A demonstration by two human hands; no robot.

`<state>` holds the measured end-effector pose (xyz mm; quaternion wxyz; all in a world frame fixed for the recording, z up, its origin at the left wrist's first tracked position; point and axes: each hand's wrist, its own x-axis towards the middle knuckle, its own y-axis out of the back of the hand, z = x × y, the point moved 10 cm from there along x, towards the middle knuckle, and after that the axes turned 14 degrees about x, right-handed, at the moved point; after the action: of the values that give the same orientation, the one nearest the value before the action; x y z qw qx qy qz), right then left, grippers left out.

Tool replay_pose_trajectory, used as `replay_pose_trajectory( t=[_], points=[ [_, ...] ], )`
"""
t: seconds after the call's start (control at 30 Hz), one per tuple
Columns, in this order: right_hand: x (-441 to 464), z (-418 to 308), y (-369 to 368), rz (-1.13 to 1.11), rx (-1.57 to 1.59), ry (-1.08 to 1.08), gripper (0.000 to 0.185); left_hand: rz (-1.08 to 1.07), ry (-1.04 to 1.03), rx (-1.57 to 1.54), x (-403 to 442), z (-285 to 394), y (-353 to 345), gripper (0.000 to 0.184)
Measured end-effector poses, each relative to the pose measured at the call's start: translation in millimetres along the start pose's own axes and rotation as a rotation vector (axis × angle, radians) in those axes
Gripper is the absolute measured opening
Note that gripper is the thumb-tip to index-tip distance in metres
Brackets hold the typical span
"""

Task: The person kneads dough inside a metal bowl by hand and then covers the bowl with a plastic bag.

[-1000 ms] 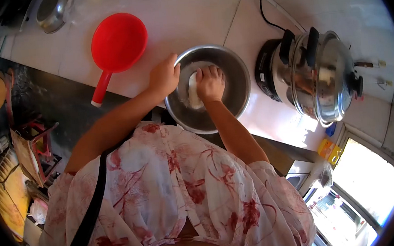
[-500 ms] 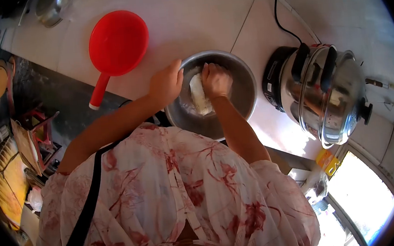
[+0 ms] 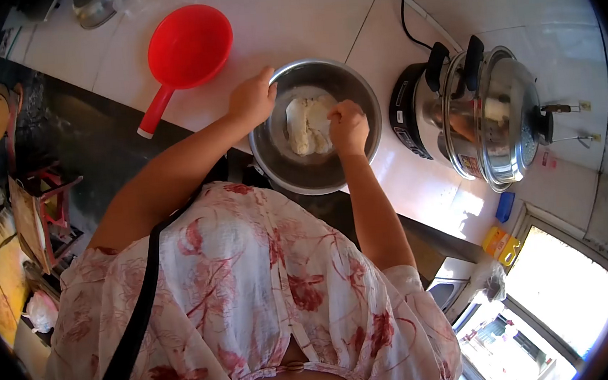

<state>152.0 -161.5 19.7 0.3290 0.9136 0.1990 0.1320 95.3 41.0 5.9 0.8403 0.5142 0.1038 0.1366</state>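
Note:
A steel mixing bowl [image 3: 375, 138] stands on the counter in front of me. Inside lies a pale, lumpy piece of dough [image 3: 300, 127], folded along its left part and flatter toward the right. My left hand [image 3: 254, 99] is closed on the bowl's upper left rim, with the thumb along the edge. Within the bowl, my right hand [image 3: 350, 128] is curled into a fist at the dough's right edge. Its palm side is hidden, so I cannot tell whether dough is caught in the fingers.
A red plastic ladle [image 3: 189, 47] lies to the left, its handle toward the counter edge. On the right stands an electric pot [image 3: 419, 113] with a steel lid and black handles; its cord [image 3: 405, 18] runs behind. A yellow package [image 3: 500, 244] sits near the window.
My right hand has moved off the dough's middle to its right edge, baring more dough, which now looks wider. My left hand keeps hold of the rim. The camera view has shifted slightly.

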Motion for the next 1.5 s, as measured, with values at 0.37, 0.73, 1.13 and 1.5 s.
replay_pose_trajectory(
  t=[0.37, 0.73, 1.13, 1.5],
  points=[
    [-8.6, 9.2, -16.0, -0.233, -0.015, -0.271, 0.009, -0.002, -0.021, 0.007, 0.9, 1.2, 0.1, 0.018],
    [26.6, -19.2, -58.5, -0.014, -0.165, 0.167, 0.015, 0.021, -0.018, -0.046, -0.7, -1.3, 1.8, 0.018],
    [45.1, -1.9, -78.7, -0.074, -0.371, 0.090, 0.034, -0.003, -0.040, -0.105, -1.2, 4.0, 6.6, 0.015],
    [49.3, 16.4, -41.2, 0.058, 0.134, -0.289, 0.028, 0.040, -0.033, -0.070, -3.3, 0.7, 3.9, 0.016]
  ],
)
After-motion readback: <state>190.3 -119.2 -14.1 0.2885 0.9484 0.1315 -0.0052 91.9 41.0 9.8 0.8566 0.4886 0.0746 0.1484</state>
